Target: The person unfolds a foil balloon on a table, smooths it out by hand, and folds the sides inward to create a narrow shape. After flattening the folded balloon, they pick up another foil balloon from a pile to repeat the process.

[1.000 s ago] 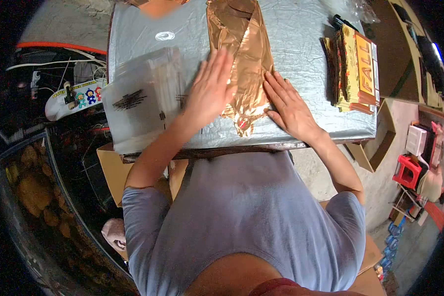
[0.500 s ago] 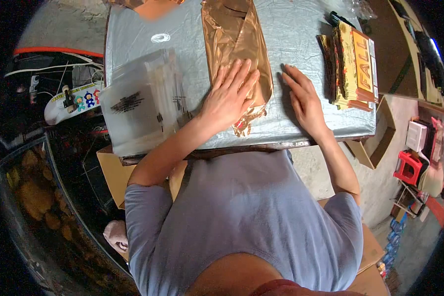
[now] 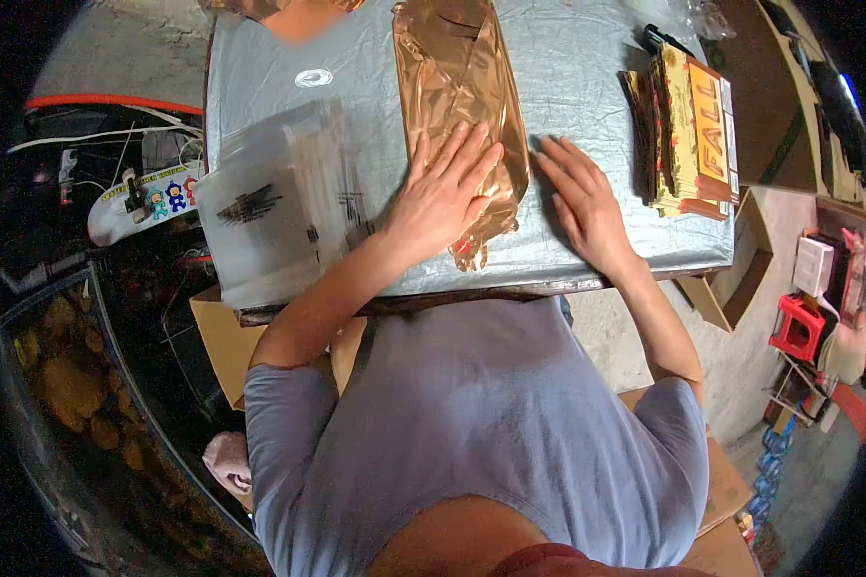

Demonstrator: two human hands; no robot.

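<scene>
A shiny copper-coloured foil balloon (image 3: 462, 87), flat and creased, lies lengthwise on the silver-covered table (image 3: 587, 58). My left hand (image 3: 443, 197) rests flat on its lower part, fingers stretched out, hiding some of the foil. Just right of the foil, my right hand (image 3: 582, 197) lies palm down on the table cover with its fingers extended and nothing in them. A pile of clear plastic bags (image 3: 269, 207) with black print sits left of my left hand. To the right of my right hand stands a stack of printed cards (image 3: 693, 135) reading "FALL".
A black pen-like item (image 3: 664, 38) lies behind the cards, near crumpled clear plastic (image 3: 707, 17). More copper foil (image 3: 298, 14) is at the far left edge. A skateboard deck (image 3: 144, 207) is left of the table; an open cardboard box (image 3: 741, 279) and red stool (image 3: 794, 327) are right.
My left hand has shifted slightly down along the foil, still flat. My right hand has moved slightly left and down, nearer the foil's edge.
</scene>
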